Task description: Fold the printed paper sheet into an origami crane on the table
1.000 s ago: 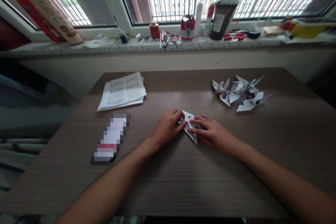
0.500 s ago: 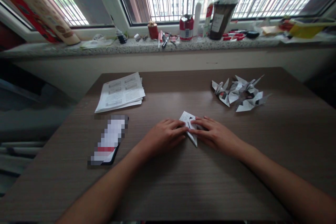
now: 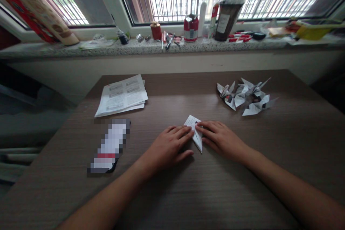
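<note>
A small folded piece of white printed paper (image 3: 196,132) lies on the brown wooden table (image 3: 172,190) in front of me. My left hand (image 3: 168,146) lies flat beside it, fingers stretched out, fingertips pressing its left edge. My right hand (image 3: 219,138) rests on its right side, fingers extended and pressing down on the fold. Most of the paper is hidden under my fingers; only a pointed top and a narrow lower tip show.
A pile of several folded paper cranes (image 3: 246,96) sits at the back right of the table. A stack of printed sheets (image 3: 122,95) lies at the back left, a phone (image 3: 109,146) nearer me. The windowsill (image 3: 81,48) holds a red can (image 3: 191,28), bottles and small items.
My left hand has flattened from a curled pinch at the paper's top to spread fingers lower down. My right hand has slid slightly up along the fold. The paper lies flatter.
</note>
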Demonstrator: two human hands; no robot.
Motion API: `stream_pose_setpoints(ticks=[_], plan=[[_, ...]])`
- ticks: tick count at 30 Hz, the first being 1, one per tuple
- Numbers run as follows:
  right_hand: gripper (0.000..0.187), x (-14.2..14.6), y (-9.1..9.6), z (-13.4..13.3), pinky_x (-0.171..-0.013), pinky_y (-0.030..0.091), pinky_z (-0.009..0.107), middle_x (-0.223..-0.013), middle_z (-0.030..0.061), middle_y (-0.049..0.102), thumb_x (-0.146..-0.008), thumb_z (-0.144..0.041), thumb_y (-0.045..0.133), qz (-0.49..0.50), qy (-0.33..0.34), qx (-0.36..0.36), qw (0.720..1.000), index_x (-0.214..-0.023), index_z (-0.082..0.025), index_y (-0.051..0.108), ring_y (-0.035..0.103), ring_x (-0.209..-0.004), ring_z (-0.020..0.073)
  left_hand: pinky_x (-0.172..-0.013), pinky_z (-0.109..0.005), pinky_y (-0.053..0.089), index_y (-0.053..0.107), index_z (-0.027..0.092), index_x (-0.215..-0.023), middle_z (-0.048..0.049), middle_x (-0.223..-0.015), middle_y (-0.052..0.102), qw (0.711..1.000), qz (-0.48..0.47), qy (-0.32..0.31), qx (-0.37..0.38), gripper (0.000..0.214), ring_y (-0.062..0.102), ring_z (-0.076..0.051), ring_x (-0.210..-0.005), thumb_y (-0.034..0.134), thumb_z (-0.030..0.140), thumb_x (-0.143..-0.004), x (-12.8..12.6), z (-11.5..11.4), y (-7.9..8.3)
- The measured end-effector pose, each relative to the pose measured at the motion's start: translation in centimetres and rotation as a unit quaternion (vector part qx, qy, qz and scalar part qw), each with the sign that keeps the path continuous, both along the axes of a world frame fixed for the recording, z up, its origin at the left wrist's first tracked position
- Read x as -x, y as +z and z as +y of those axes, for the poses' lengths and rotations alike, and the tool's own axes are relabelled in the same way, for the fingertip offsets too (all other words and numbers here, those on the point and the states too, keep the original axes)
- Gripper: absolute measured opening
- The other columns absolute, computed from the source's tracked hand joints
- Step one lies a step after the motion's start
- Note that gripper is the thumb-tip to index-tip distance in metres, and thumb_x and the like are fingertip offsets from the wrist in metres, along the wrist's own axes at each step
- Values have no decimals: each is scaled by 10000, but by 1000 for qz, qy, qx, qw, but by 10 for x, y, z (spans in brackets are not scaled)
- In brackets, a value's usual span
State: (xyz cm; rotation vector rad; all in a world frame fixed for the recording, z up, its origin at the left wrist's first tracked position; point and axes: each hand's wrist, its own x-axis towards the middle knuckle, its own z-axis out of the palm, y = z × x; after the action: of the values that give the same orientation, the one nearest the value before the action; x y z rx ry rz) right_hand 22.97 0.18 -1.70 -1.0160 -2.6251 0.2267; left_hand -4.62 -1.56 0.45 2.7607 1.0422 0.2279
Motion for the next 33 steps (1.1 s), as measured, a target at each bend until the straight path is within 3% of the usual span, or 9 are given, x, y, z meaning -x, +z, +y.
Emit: stream_pose_setpoints(ticks=[18,24,29,33], plan=[[407,9,-5,-2,-1013,518,521,-1375,136,669,-1067,-286,539,18,-31,-28,999,-1468,-242,595,605,-1228,313,-1234,-496,303,321,228,-1640,-111,-1651,430,999,-15,29,10,687,423,-291,-1507,524,543,-1063,-6,-10,-8],[407,9,-6,-1,-1014,511,514,-1373,133,664,-1073,-303,526,15,-29,-17,999,-1469,-228,582,600,-1213,305,-1236,-505,301,357,218,-1622,-107,-1639,450,1000,-10,21,12,660,431,-294,-1500,513,542,-1068,-4,-7,-5],[401,8,-4,-2,-1000,519,524,-1340,145,673,-1069,-302,532,5,-25,-14,1000,-1450,-194,599,599,-1186,316,-1227,-526,308,402,286,-1606,-94,-1628,465,1000,3,10,12,593,427,-299,-1505,453,569,-1088,-4,-3,-2],[387,7,-1,0,-998,528,511,-1328,132,675,-1074,-296,526,16,-16,-4,1000,-1447,-230,604,606,-1183,304,-1223,-526,309,444,301,-1582,-95,-1619,477,1000,6,6,6,559,441,-298,-1493,425,574,-1095,-3,-1,-2]])
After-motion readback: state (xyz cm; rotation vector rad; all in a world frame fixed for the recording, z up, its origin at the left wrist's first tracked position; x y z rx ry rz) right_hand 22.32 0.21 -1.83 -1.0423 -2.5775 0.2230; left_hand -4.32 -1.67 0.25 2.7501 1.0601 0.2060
